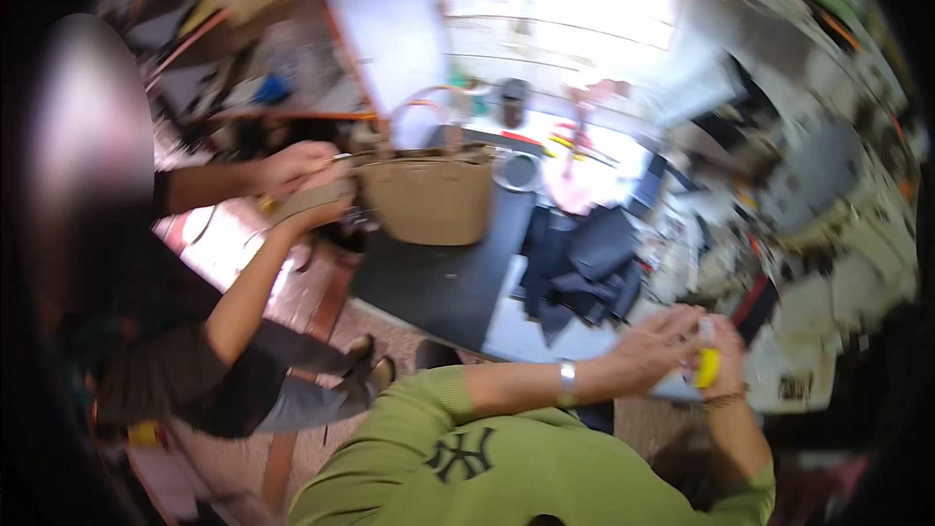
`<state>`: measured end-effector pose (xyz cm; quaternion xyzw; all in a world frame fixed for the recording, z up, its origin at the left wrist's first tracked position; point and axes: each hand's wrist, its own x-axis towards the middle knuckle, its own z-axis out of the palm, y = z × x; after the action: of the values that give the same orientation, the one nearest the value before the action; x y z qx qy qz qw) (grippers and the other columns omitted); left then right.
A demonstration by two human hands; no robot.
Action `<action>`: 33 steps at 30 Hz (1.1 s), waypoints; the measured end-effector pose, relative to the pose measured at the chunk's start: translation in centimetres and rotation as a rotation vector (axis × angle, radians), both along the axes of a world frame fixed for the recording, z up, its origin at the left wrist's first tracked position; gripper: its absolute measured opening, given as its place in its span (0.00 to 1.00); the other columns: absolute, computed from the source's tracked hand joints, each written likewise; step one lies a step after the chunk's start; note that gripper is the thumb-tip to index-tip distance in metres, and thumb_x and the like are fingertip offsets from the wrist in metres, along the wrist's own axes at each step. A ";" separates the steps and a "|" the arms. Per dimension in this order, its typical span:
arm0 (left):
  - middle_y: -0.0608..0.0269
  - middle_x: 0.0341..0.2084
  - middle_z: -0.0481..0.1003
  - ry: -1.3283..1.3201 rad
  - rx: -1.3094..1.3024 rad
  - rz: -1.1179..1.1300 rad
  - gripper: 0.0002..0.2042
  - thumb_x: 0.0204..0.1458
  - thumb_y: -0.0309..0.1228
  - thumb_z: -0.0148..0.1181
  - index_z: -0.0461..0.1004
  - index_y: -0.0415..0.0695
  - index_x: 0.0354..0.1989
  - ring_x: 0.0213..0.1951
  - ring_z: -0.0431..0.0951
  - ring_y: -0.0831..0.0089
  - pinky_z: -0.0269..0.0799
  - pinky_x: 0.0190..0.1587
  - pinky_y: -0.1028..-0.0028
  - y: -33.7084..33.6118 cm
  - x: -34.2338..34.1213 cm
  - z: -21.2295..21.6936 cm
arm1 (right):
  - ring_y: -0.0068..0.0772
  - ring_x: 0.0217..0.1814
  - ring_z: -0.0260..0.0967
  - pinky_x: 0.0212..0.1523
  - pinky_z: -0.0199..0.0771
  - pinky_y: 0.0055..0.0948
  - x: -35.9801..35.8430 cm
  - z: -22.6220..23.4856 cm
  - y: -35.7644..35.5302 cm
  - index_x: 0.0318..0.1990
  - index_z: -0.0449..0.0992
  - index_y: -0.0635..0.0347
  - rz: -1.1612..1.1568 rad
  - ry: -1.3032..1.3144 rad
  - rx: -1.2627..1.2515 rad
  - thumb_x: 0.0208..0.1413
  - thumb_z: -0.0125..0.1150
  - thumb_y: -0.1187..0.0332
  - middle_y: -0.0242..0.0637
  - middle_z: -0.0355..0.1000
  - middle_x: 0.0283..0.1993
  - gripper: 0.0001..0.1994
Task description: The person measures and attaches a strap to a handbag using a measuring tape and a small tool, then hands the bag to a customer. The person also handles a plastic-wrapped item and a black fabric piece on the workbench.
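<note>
My right hand (pixel 725 362) is closed around a small yellow-and-white object (pixel 707 366), whose exact kind is too blurred to make out. Close beside it, my left hand (pixel 660 346) reaches over with its fingers stretched toward the object's white end. I cannot tell whether those fingers touch it. Both hands are just off the near right part of the table. Beyond them lies a pile of dark folded pieces (pixel 589 268), perhaps leather or fabric. A narrow dark strip with a red edge (pixel 755 307) rests just past my right hand.
At left, another person's hands (pixel 307 185) hold a tan piece beside a tan handbag (pixel 429 197) standing on a black mat (pixel 419 282). Behind are a dark jar (pixel 512 102) and a round tin (pixel 517 171). Assorted clutter (pixel 682 248) covers the right side.
</note>
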<state>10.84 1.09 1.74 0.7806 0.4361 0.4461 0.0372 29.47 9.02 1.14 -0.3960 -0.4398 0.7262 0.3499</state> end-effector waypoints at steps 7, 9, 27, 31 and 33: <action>0.49 0.53 0.65 -0.017 0.030 0.346 0.23 0.38 0.26 0.67 0.70 0.43 0.46 0.56 0.65 0.53 0.62 0.57 0.60 -2.9 -7.2 0.5 | 0.35 0.49 0.68 0.53 0.67 0.32 11.4 -1.1 26.8 0.51 0.69 0.67 -0.817 0.055 0.083 0.61 0.49 0.62 0.40 0.69 0.49 0.18; 0.49 0.50 0.67 -0.098 0.020 0.492 0.20 0.37 0.23 0.65 0.71 0.42 0.43 0.52 0.68 0.54 0.66 0.53 0.61 -4.7 -11.7 0.8 | 0.35 0.53 0.66 0.56 0.63 0.29 10.5 -4.5 26.1 0.54 0.66 0.68 -0.769 -0.306 0.093 0.60 0.51 0.63 0.41 0.69 0.51 0.20; 0.57 0.38 0.73 -0.133 0.013 1.017 0.08 0.46 0.25 0.59 0.72 0.41 0.36 0.43 0.71 0.56 0.66 0.47 0.65 -11.7 -22.2 2.6 | 0.46 0.36 0.70 0.36 0.72 0.34 -30.0 10.8 -5.1 0.39 0.72 0.63 0.285 0.077 1.545 0.45 0.57 0.83 0.44 0.71 0.39 0.12; 0.56 0.41 0.73 -0.247 -0.068 1.056 0.08 0.47 0.25 0.58 0.72 0.41 0.36 0.45 0.70 0.56 0.66 0.49 0.65 -15.0 -21.0 0.1 | 0.42 0.43 0.68 0.41 0.70 0.32 -38.9 13.4 -5.7 0.36 0.72 0.63 0.343 0.067 1.781 0.44 0.53 0.78 0.39 0.69 0.40 0.09; 0.56 0.41 0.72 -0.259 -0.090 1.044 0.09 0.46 0.25 0.59 0.73 0.41 0.37 0.45 0.70 0.55 0.67 0.47 0.64 -16.5 -20.7 -0.6 | 0.44 0.45 0.68 0.44 0.68 0.39 -42.8 14.2 -5.7 0.36 0.74 0.62 0.412 0.005 1.752 0.50 0.52 0.75 0.41 0.70 0.40 0.07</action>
<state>-9.83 -15.36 1.12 0.3964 0.7766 0.4787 -0.1025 -13.35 3.32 15.34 0.1010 -0.8975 0.1796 0.3900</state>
